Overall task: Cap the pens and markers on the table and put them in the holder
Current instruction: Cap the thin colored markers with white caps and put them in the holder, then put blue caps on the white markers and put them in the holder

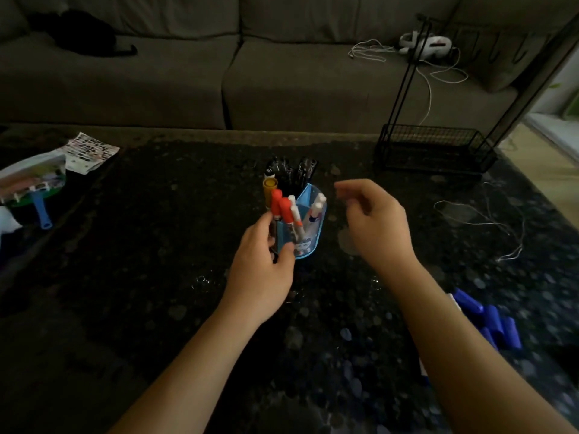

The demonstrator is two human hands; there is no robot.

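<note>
The left hand [261, 270] grips two red-capped markers [283, 213] at the blue holder [313, 227], hiding their lower barrels. The right hand [376, 220], blurred, hovers half-open, empty, beside it on the dark table [156, 245].

Both bare forearms reach up from the bottom of the frame toward its centre. The left hand [261, 270] is curled, thumb and fingers closed in a grip. The right hand [374, 220], centre-right, hangs loosely open, fingers bent and slightly blurred, seemingly holding nothing.
</note>
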